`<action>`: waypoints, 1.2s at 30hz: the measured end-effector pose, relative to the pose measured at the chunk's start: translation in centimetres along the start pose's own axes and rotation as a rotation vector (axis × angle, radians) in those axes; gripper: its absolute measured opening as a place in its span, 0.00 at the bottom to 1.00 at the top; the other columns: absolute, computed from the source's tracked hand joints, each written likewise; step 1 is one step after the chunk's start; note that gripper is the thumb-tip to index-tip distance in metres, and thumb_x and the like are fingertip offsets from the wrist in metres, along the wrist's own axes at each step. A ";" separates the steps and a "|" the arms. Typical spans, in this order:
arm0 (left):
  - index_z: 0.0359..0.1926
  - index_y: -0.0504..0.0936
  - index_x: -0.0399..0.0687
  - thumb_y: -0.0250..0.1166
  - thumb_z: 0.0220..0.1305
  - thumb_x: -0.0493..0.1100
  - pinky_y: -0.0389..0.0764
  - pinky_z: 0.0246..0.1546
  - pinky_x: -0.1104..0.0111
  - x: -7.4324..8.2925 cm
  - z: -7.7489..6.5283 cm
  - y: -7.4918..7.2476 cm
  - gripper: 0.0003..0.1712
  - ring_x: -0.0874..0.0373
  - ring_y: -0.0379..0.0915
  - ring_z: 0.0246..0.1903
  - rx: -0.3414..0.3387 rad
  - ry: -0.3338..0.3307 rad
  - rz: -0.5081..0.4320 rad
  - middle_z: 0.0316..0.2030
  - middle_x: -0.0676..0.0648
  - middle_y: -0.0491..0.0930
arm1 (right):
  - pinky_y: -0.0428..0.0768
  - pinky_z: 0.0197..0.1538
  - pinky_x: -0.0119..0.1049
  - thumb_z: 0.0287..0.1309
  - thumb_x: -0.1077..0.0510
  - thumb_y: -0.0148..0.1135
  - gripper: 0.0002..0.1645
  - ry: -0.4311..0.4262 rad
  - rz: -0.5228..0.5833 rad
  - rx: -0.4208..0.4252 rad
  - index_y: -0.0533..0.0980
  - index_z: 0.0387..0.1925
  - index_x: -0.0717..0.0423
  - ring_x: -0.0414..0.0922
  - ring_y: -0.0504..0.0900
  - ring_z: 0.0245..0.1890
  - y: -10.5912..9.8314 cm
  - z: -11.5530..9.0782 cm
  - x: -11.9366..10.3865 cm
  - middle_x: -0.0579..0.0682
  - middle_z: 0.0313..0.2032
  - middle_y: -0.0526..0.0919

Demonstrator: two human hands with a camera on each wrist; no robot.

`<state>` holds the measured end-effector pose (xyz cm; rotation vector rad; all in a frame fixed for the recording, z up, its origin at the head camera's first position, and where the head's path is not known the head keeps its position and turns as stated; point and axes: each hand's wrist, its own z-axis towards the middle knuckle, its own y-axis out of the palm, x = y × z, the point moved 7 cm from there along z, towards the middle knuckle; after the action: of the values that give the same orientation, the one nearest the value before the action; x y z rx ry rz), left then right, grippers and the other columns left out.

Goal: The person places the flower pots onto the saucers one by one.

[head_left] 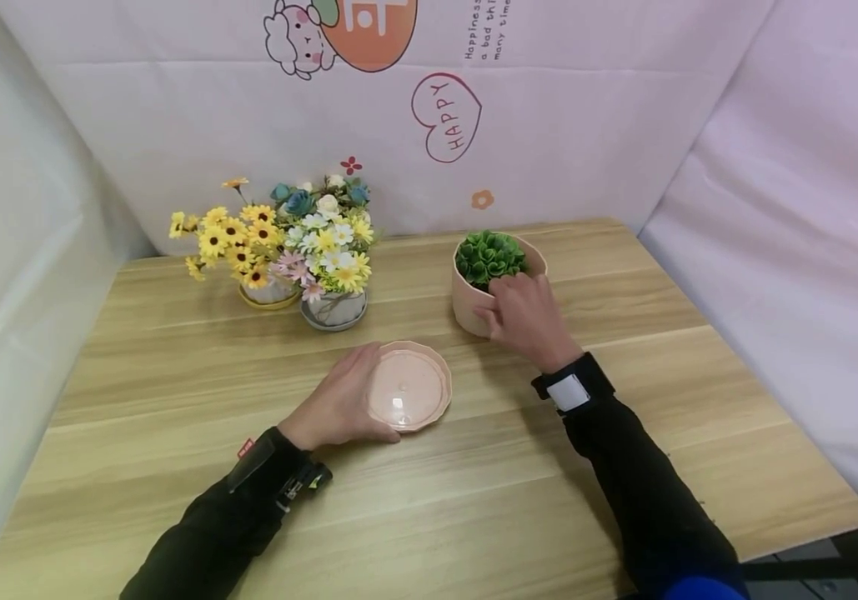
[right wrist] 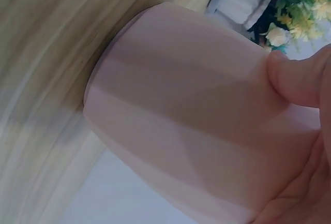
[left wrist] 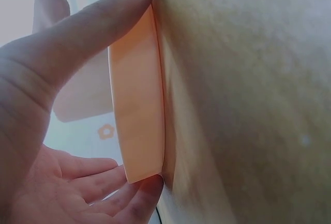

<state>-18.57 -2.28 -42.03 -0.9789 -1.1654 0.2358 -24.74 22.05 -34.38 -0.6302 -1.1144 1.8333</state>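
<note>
My left hand (head_left: 344,400) holds a round pink saucer (head_left: 412,387) with a scalloped rim on the table. Its thumb lies along the near edge and its fingers reach round the far side; the left wrist view shows the saucer's side wall (left wrist: 137,100) between them. Further right, my right hand (head_left: 529,318) grips the rim of a pale pink flowerpot (head_left: 466,307), fingers inside and thumb on the outer wall. A leafy green artificial plant (head_left: 489,257) fills the left part of the pot's opening. Up close in the right wrist view, the pot's wall (right wrist: 176,100) tapers toward its base.
Two potted artificial flowers stand at the back left of the wooden table (head_left: 173,400): yellow daisies (head_left: 237,237) in a pot on a yellow saucer (head_left: 269,303), and a mixed bouquet (head_left: 331,242) on a grey saucer (head_left: 333,325). A printed white cloth (head_left: 586,125) hangs behind.
</note>
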 end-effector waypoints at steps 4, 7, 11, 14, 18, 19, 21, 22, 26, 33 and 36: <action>0.80 0.55 0.32 0.90 0.36 0.54 0.65 0.78 0.41 0.0 0.0 -0.1 0.76 0.36 0.60 0.76 0.000 -0.005 0.003 0.77 0.32 0.62 | 0.74 0.37 0.52 0.66 0.49 0.71 0.24 -0.006 -0.001 0.003 0.71 0.22 0.56 0.58 0.80 0.26 -0.2 -0.6 -0.6 0.53 0.19 0.77; 0.80 0.55 0.32 0.90 0.37 0.54 0.65 0.78 0.41 0.1 0.0 -0.1 0.76 0.36 0.60 0.76 0.000 -0.008 0.003 0.77 0.31 0.62 | 0.74 0.38 0.53 0.66 0.49 0.71 0.24 -0.007 0.012 0.000 0.71 0.22 0.56 0.57 0.80 0.27 -0.3 -0.9 -1.0 0.53 0.20 0.77; 0.80 0.56 0.32 0.90 0.37 0.53 0.65 0.78 0.42 0.1 0.0 -0.1 0.76 0.36 0.60 0.76 0.002 -0.007 0.003 0.76 0.31 0.62 | 0.74 0.38 0.53 0.65 0.50 0.72 0.24 -0.017 0.015 0.013 0.71 0.21 0.56 0.57 0.80 0.26 -0.6 -1.2 -1.6 0.53 0.19 0.77; 0.80 0.56 0.33 0.90 0.36 0.53 0.65 0.78 0.42 0.1 -0.1 -0.1 0.75 0.36 0.61 0.76 0.004 -0.003 -0.001 0.76 0.32 0.63 | 0.74 0.37 0.53 0.65 0.50 0.72 0.24 -0.022 -0.003 0.020 0.71 0.21 0.56 0.57 0.80 0.26 -0.8 -1.6 -2.1 0.53 0.20 0.77; 0.79 0.57 0.34 0.91 0.36 0.54 0.66 0.77 0.42 0.1 0.0 -0.1 0.75 0.37 0.61 0.75 0.008 0.004 0.000 0.76 0.32 0.64 | 0.73 0.36 0.52 0.64 0.50 0.72 0.23 -0.020 -0.020 0.021 0.71 0.22 0.56 0.57 0.80 0.27 -1.1 -2.3 -2.7 0.53 0.20 0.76; 0.79 0.57 0.34 0.91 0.36 0.54 0.66 0.77 0.42 0.2 0.0 -0.1 0.75 0.37 0.62 0.75 0.010 0.005 0.001 0.75 0.32 0.64 | 0.73 0.37 0.52 0.65 0.50 0.72 0.23 -0.017 -0.018 0.018 0.71 0.22 0.56 0.57 0.80 0.27 -1.1 -2.5 -2.8 0.52 0.20 0.76; 0.79 0.57 0.33 0.91 0.35 0.54 0.67 0.77 0.42 0.2 0.0 -0.1 0.75 0.37 0.62 0.75 0.013 0.007 0.006 0.75 0.32 0.65 | 0.72 0.38 0.51 0.65 0.50 0.72 0.23 -0.012 -0.009 0.013 0.70 0.22 0.56 0.56 0.80 0.28 -1.2 -2.7 -3.1 0.51 0.20 0.75; 0.79 0.58 0.33 0.91 0.35 0.54 0.67 0.77 0.42 0.2 0.0 -0.1 0.75 0.37 0.62 0.75 0.015 0.007 0.009 0.75 0.32 0.65 | 0.72 0.38 0.51 0.65 0.50 0.72 0.23 -0.010 -0.007 0.010 0.70 0.22 0.56 0.56 0.79 0.28 -1.3 -2.9 -3.2 0.51 0.20 0.75; 0.79 0.58 0.34 0.91 0.34 0.54 0.67 0.77 0.43 0.1 0.0 -0.2 0.75 0.37 0.62 0.75 0.019 0.005 0.008 0.75 0.33 0.65 | 0.72 0.37 0.50 0.64 0.51 0.72 0.22 -0.010 -0.029 0.014 0.71 0.23 0.55 0.56 0.79 0.28 -1.5 -3.4 -3.9 0.51 0.20 0.75; 0.79 0.58 0.35 0.91 0.35 0.54 0.67 0.77 0.42 0.2 0.0 -0.1 0.75 0.37 0.62 0.75 0.014 0.004 0.003 0.75 0.33 0.65 | 0.70 0.34 0.48 0.64 0.51 0.72 0.22 -0.030 -0.077 0.044 0.71 0.23 0.56 0.55 0.78 0.27 -1.9 -4.6 -5.0 0.51 0.20 0.75; 0.79 0.58 0.34 0.91 0.34 0.53 0.67 0.76 0.42 0.2 0.0 -0.1 0.75 0.37 0.62 0.75 0.019 0.008 0.000 0.75 0.32 0.65 | 0.68 0.34 0.47 0.63 0.51 0.72 0.22 -0.048 -0.074 0.051 0.71 0.23 0.55 0.54 0.76 0.26 -2.1 -5.2 -5.3 0.50 0.20 0.73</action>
<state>-18.49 -2.18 -41.81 -0.9623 -1.1546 0.2422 -17.25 20.18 -35.04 -0.5112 -1.1047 1.8161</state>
